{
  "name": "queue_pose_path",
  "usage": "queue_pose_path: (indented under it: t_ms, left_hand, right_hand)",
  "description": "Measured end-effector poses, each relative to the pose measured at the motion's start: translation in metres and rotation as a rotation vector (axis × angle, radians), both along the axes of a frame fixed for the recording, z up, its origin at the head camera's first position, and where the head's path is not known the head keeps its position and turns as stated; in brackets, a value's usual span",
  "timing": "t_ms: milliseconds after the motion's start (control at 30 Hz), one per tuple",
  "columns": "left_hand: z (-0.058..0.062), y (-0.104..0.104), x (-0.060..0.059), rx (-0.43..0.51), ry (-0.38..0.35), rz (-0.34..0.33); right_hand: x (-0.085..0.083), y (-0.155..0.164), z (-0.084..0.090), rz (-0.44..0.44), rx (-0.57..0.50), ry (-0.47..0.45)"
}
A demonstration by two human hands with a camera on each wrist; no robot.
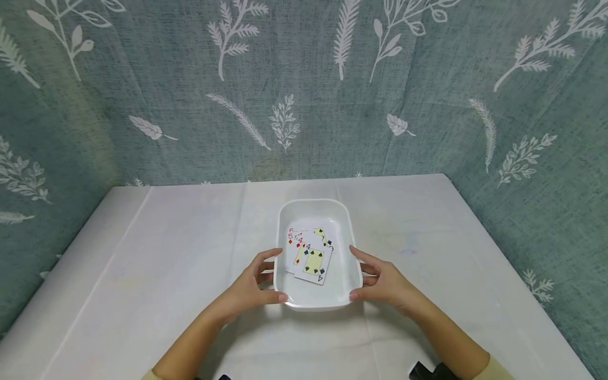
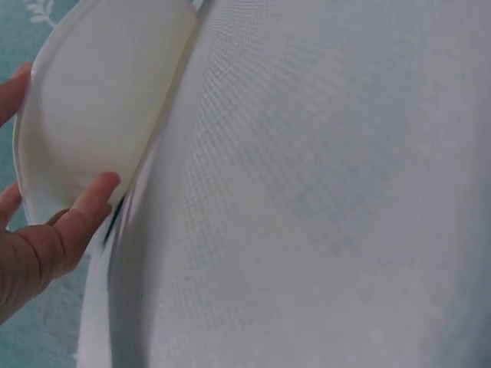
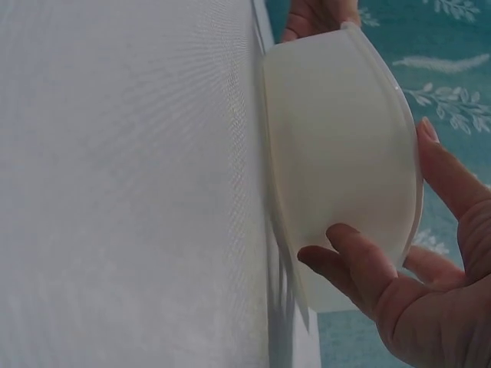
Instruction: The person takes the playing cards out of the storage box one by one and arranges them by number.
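A: Where was the white rectangular dish [image 1: 332,294]?

B: Between the two hands, near the middle of the pale worktop [image 1: 199,237]. I couldn't tell whether its base touched all the way along.

A: What was the left hand [image 1: 250,285] doing?

B: It gripped the dish's left side, thumb on the rim at the near corner, forefinger farther up the rim, other fingers against the outer wall.

A: And the right hand [image 1: 387,285]?

B: It gripped the opposite side in much the same way.

A: Was anything inside?

B: Overlapping playing cards [image 1: 291,258], face up. The four of spades [image 1: 313,266] lay on top, slightly turned; red diamonds showed beneath it towards the left, and black spades peeked out at the far side.

A: What stood around?

B: Grey-green fabric [image 1: 313,132] with white leaf prints hung behind the worktop, and a black device [image 1: 433,371] showed beside the right forearm
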State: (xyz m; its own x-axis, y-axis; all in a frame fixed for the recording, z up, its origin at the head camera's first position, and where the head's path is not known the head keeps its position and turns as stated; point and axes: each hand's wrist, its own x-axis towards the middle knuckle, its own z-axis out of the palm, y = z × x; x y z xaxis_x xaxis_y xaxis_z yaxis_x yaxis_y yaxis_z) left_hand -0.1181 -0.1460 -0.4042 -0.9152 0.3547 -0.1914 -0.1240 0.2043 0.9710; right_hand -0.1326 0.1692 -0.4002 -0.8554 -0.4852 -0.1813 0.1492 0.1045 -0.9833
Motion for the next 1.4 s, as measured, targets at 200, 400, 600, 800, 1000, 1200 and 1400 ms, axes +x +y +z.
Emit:
queue_pose_path:
  t_ms: [200, 400, 600, 800, 1000, 1200, 1400]
  left_hand:
    - [0.003, -0.002, -0.003, -0.012, 0.017, -0.042]
    - [0.005, -0.007, -0.008, -0.048, 0.085, -0.007]
    - [0.010, -0.010, -0.016, -0.084, 0.180, 0.093]
    - [0.020, -0.010, -0.025, -0.093, 0.229, 0.066]
    - [0.032, -0.008, -0.040, -0.155, 0.268, 0.002]
    - [0.039, -0.005, -0.058, -0.238, 0.287, -0.067]
    - [0.045, 0.002, -0.070, -0.279, 0.333, -0.170]
  right_hand:
    - [-0.002, 0.001, 0.001, 0.002, 0.000, -0.010]
    - [-0.001, 0.001, 0.000, -0.004, 0.023, 0.006]
    - [-0.001, 0.000, 0.001, -0.001, 0.029, 0.011]
    - [0.000, 0.001, 0.001, 0.001, 0.029, 0.010]
    - [0.001, 0.002, 0.001, 0.000, 0.035, 0.012]
    - [0.001, 0.001, 0.002, 0.002, 0.037, 0.015]
    - [0.001, 0.001, 0.002, -0.004, 0.045, 0.016]
